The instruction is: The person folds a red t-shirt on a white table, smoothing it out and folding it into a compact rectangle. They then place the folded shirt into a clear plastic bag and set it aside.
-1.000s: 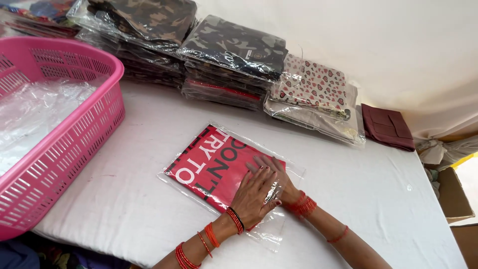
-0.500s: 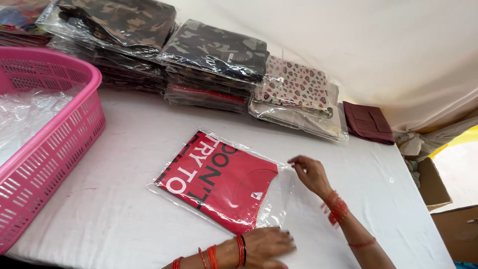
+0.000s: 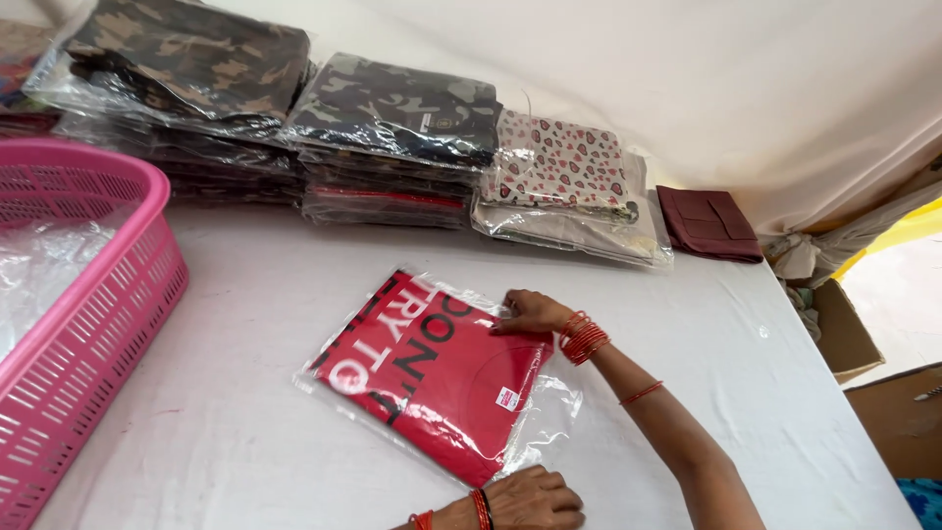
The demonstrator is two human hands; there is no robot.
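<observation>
I see the bench first, covered in a white cloth that runs up behind it like a backdrop. At its left edge stands a pink slatted basket; inside it lie crumpled clear plastic bags, and I cannot tell whether anything is under them. Along the back of the bench sit stacks of bagged clothes: two camouflage stacks, then a lower stack topped by a cream garment with red hearts. Just right of that lies a folded maroon cloth, not bagged. Off the bench's right edge I see an open cardboard box; its contents are hidden from me.

In the middle of the bench lies a clear plastic bag holding a folded red shirt with dark and white lettering. The bag lies flat, its loose end reaching past the shirt toward me.

My right hand rests on the bag's far edge, fingers closed in a narrow grip pinching the plastic there. My left hand lies at the near corner, fingers curled against the bench; I cannot tell whether it grips the plastic. Both wrists carry red bangles.
</observation>
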